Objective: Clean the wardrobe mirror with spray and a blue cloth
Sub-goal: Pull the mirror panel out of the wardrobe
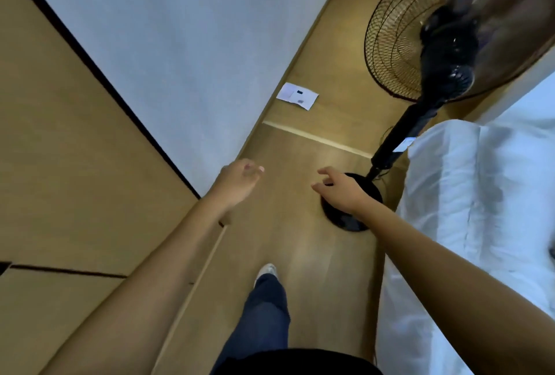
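Wooden wardrobe [75, 140] is standing beside the left hand [237, 182]. No mirror, spray or cloth is showing. Both hands, the right hand [339, 191] too, are hanging loose, fingers holding nothing. Cloth should feel soft; glass breaks.

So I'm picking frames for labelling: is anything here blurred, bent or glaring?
Head view: the fan head is smeared by motion blur; wide-angle distortion slants the wardrobe panel and the bed; soft glare streaks the floor; both hands, left and right, are slightly soft.
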`<state>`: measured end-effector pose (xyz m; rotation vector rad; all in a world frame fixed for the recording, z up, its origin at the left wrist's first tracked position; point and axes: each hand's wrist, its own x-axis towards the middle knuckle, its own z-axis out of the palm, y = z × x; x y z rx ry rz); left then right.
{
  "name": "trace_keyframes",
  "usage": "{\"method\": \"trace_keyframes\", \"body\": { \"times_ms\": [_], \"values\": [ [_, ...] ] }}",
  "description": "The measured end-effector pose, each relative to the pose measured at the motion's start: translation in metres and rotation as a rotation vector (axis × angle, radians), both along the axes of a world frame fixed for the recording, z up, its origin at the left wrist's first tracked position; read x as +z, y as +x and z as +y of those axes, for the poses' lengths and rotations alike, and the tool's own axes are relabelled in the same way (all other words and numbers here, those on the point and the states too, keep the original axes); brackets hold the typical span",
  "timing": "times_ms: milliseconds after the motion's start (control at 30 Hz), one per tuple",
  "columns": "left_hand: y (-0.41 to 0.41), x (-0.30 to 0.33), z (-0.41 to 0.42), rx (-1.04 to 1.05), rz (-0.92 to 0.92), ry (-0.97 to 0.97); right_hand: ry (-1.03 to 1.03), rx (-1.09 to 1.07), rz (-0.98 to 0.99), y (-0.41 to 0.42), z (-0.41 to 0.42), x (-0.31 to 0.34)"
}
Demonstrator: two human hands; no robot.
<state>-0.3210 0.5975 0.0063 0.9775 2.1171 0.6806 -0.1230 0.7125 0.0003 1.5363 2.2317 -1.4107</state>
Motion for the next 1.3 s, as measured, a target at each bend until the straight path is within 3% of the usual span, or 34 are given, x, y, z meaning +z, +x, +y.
{"method": "trace_keyframes", "body": {
  "times_ms": [467,833,1300],
  "values": [
    [-0.167,0.006,0.301,-0.153,0.026,-0.035,-0.001,-0.075,0.024,-0.180,0.273,-0.009],
    [-0.278,0.012,0.567,-0.134,0.071,-0.074,-0.029,-0.117,0.079,-0.322,0.535,-0.001],
    [-0.360,-0.014,0.911,-0.432,0.055,-0.155,-0.133,-0.448,-0.004,-0.362,0.832,-0.039]
  ]
}}
